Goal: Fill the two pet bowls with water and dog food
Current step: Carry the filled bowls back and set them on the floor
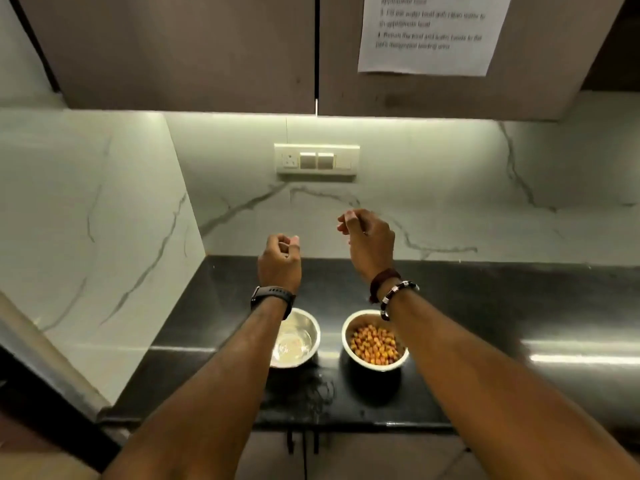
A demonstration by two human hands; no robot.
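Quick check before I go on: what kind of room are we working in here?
Most likely a home kitchen: a dark counter against a marble-look wall, cupboards overhead with a light strip beneath, and a socket panel. Two steel bowls stand on the counter.

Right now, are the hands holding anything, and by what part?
Nothing. The left hand and right hand hang loosely curled and empty above the counter, clear of the water bowl and dog food bowl.
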